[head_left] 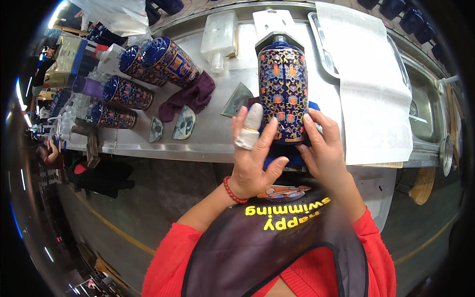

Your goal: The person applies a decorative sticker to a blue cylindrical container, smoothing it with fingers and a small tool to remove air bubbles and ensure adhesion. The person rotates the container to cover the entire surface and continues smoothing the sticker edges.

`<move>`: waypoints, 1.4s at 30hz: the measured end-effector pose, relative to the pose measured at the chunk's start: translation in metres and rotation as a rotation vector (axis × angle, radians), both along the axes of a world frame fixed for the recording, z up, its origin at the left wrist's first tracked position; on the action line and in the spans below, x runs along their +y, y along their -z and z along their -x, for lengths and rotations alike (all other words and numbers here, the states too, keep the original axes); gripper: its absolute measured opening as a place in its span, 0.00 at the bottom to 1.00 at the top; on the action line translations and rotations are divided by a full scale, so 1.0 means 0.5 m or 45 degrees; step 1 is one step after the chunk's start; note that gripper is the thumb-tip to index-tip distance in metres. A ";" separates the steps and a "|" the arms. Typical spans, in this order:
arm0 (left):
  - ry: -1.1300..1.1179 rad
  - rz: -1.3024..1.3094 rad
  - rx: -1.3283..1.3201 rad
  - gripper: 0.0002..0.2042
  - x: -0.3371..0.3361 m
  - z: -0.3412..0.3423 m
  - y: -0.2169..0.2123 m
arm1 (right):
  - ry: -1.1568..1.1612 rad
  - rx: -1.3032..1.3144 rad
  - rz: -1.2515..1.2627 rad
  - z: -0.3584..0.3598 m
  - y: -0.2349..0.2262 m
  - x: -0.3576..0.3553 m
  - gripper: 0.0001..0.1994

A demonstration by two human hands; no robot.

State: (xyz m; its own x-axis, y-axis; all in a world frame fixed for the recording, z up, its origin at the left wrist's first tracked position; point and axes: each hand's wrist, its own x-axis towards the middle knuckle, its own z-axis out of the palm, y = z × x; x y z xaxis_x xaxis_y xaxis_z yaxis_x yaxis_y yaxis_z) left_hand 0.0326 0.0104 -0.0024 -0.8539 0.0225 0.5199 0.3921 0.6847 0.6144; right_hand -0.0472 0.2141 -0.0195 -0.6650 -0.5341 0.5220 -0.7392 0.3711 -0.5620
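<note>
Blue patterned bottle [283, 81], right hand [325, 148] touching

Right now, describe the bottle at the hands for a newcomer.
At the steel table, left of the white sheet, find a dark blue bottle with orange and gold florals. Unlike the patterned bottles at the table's left, it has the left hand and right hand at its near end.

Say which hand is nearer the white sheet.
Right. The right hand is at the patterned bottle's right side, just left of the white sheet; the left hand is farther off, at the bottle's left side.
</note>
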 end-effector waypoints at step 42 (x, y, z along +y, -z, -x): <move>-0.054 -0.091 0.116 0.13 -0.009 0.043 -0.009 | 0.028 -0.638 0.105 -0.010 -0.130 -0.030 0.12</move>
State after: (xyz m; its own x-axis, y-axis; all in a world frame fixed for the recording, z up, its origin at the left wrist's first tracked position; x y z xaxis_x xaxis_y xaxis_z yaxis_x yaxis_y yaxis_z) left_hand 0.0110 0.0062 0.0023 -0.8023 -0.0525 0.5947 0.4204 0.6575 0.6253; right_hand -0.0419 0.1990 0.0456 -0.8552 -0.4876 0.1757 -0.3635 0.3227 -0.8739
